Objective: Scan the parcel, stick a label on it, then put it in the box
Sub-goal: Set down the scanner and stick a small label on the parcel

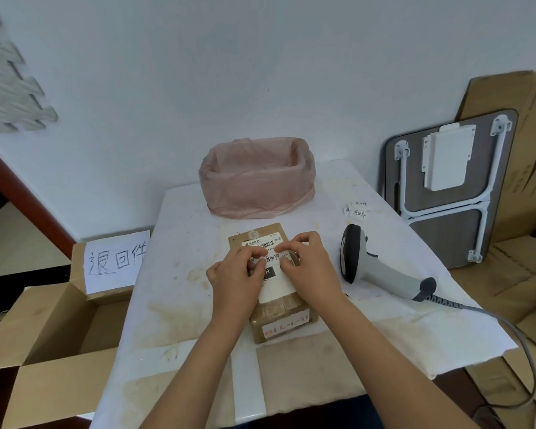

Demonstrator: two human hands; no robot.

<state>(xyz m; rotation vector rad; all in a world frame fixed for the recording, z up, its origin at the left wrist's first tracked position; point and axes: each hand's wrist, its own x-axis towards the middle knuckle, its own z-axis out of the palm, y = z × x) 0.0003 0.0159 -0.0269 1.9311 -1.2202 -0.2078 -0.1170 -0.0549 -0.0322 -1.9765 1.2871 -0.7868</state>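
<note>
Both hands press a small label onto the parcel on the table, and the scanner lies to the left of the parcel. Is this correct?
Not quite. Both hands, left and right, do press the label onto the parcel on the table, but the head view shows the scanner lying to the right of the parcel, not the left.

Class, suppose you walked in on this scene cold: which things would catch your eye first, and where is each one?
First, the two hands, left hand and right hand, pressing a small handwritten label onto the brown parcel at the table's centre. Next, the grey barcode scanner lying to the parcel's right, and the open cardboard box with its handwritten sign at the left.
</note>
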